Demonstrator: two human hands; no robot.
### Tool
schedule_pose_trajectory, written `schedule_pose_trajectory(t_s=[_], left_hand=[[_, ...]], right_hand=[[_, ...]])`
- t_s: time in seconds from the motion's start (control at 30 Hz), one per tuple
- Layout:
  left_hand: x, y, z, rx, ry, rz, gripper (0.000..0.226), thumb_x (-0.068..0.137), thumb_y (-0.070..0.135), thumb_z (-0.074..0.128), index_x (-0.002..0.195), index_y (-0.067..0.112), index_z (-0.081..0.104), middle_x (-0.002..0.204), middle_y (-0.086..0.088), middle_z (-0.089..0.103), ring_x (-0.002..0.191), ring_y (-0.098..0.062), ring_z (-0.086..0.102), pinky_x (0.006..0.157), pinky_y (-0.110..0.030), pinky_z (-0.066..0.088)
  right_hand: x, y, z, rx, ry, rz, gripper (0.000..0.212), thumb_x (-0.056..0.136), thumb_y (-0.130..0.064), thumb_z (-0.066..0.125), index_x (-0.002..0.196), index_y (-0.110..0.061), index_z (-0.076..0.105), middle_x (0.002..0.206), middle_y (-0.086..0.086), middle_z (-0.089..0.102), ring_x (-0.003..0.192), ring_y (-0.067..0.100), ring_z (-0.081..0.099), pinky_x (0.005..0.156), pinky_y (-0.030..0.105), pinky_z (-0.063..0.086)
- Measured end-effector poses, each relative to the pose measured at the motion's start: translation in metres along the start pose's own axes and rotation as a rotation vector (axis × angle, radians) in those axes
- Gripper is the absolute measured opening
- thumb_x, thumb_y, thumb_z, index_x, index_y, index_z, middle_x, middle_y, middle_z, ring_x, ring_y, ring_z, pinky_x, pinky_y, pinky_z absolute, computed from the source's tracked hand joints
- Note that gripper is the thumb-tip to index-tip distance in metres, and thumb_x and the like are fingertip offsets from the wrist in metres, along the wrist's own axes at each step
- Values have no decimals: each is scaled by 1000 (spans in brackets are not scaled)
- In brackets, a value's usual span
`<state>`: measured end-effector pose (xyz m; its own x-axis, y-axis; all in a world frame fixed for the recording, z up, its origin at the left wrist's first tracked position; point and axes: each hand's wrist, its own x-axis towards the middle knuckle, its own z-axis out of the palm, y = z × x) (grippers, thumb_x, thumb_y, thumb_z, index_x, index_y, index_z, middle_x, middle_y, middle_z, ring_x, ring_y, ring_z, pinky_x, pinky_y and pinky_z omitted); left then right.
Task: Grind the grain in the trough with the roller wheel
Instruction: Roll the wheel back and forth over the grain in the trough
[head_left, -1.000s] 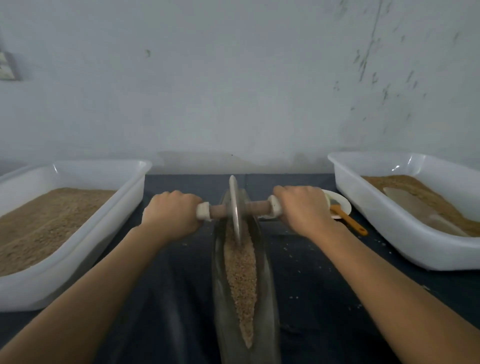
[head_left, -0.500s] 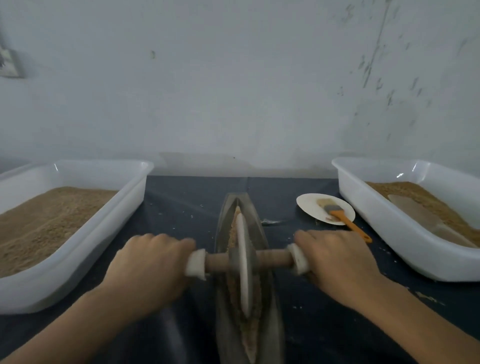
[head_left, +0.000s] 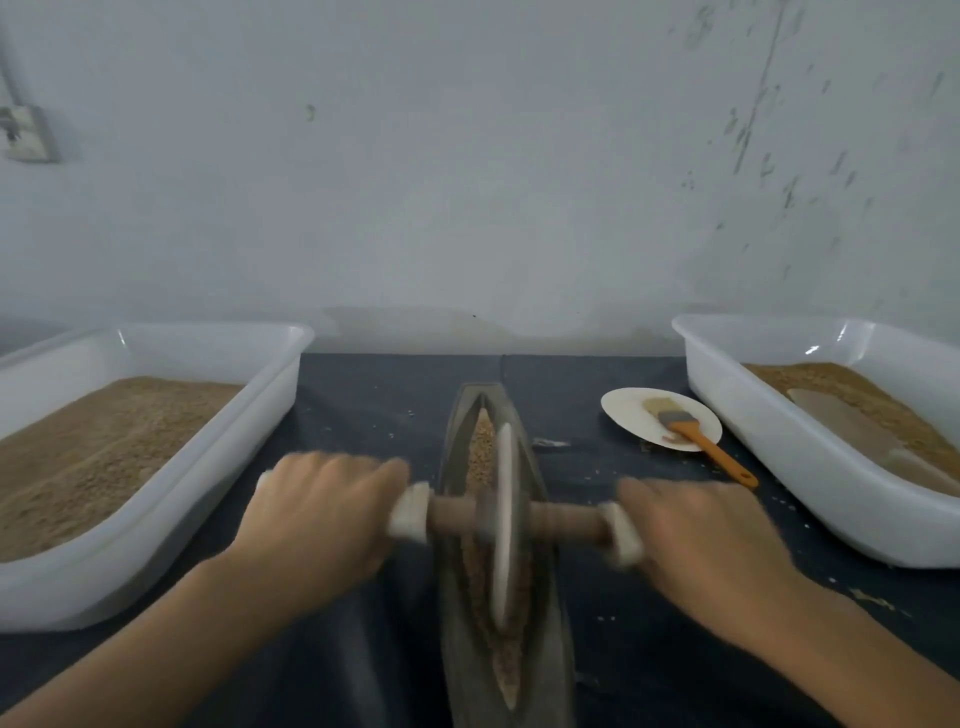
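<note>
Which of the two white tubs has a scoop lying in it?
The tub on the right: a scoop lies on its grain. The left tub holds only grain.

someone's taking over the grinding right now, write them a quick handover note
Left hand grips the left end of the wooden handle; right hand grips the right end.
The roller wheel stands upright in the trough, about midway along it, on the grain.
Done: wheel seated and rolling; the frame is motion-blurred.
Left: the grain looks coarse, so keep rolling. White bins of grain sit either side.
</note>
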<state>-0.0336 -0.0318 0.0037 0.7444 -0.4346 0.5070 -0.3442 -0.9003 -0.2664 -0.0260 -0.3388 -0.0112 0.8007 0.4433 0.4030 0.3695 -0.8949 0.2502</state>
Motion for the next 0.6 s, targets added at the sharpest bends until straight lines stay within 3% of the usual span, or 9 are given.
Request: schedule_pose_trajectory(t_s=[0.1,0.17,0.23,0.33,0.5,0.6], left_hand=[[-40,7,-22,-30,40,20,45,40,35,82,63,29,43,50,9,43,38,-17,47,45,-22,19],[-44,5,-22,-10,-30,-11,48,38,40,81,62,30,41,49,9,43,37,-17,47,44,-22,18],[-29,1,-9,67,-152,-66,47,51,46,77,65,33,35,50,10,44,38,-13,44,43,-23,16],[16,-13,34,86,-191,-211,31,78,53,59,73,32,36,65,10,52,56,-14,51,51,-28,34],[70,-35,71,27,-109,-318,26,86,45,53,69,27,45,64,8,50,54,-18,42,54,-29,31],[51,-26,59,53,-117,-300,26,84,45,54,69,29,41,60,11,44,51,-14,37,51,-28,25]], right_hand=[[-28,-3,-23,40,164,-60,47,32,-26,86,63,-26,50,49,-8,44,37,15,41,41,20,21],[-24,-4,-20,38,126,-38,50,26,-19,86,60,-24,49,48,-7,43,35,17,40,40,19,20],[-5,-4,-6,0,58,-23,48,33,-19,86,62,-23,48,49,-6,45,38,19,44,33,25,30],[50,3,20,-209,19,70,38,55,-28,82,75,-25,50,59,-5,54,48,20,50,40,26,26],[109,7,29,-195,78,111,34,72,-30,75,81,-25,43,71,-2,61,59,23,54,51,30,23],[83,3,22,-162,49,122,36,76,-31,70,80,-27,35,66,-5,50,55,19,39,49,28,22]])
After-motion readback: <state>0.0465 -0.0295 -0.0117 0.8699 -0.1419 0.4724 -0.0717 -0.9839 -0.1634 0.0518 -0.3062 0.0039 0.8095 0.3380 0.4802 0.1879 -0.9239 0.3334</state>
